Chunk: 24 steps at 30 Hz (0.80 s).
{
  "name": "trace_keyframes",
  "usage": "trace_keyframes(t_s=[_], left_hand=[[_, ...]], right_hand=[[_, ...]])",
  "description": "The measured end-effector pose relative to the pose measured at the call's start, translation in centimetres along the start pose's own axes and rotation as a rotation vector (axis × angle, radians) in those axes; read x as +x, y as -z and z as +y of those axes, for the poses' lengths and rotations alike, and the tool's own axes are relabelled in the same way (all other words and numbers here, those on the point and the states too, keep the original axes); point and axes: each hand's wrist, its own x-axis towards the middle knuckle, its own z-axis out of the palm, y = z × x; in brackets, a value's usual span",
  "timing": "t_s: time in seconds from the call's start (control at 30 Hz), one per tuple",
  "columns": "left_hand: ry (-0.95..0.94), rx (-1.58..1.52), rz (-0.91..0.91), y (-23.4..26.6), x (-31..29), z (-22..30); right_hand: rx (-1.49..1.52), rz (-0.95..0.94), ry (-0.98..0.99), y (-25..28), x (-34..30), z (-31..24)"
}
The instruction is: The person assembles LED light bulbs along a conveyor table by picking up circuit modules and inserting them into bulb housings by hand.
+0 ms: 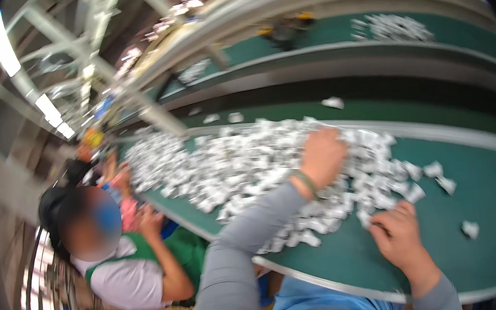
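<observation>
Your left hand [324, 157]: over the heaped white pieces [249, 161].
Your right hand [399, 234]: at the heap's near right edge, white pieces just ahead.
Your fingers: right curled, left mostly hidden; blur means you can't tell any grip.
Piece axes: jumbled.

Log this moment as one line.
left hand: at white pieces | right hand: by pieces' near edge | green worktop beneath | co-worker at left

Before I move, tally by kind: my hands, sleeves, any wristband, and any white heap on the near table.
Left hand and right hand: 2
Grey sleeves: 2
Wristband: 1
White heap of pieces: 1, individually uncountable
Total: 6
</observation>
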Motion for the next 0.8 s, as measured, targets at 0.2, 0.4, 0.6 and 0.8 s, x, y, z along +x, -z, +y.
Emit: trace_keyframes(t_s=[0.2, 0.4, 0.6, 0.8], left_hand=[[0.233, 0.101, -0.150, 1.2, -0.5, 2.8], [0.275, 0.039, -0.183, -0.2, -1.7, 1.0], [0.264, -0.480, 0.362, 2.9, -2.3, 4.2], [0.365, -1.760, 0.264, 3.6, -4.2, 13.6]], right_hand=[[0.052, 0.021, -0.036, 1.0, -0.1, -0.7], [0.033, -0.017, -0.041, 0.5, 0.3, -0.4], [0.084, -0.021, -0.110, 1.3, -0.7, 2.0], [0.644, 0.103, -0.448, 0.6, -1.3, 3.6]])
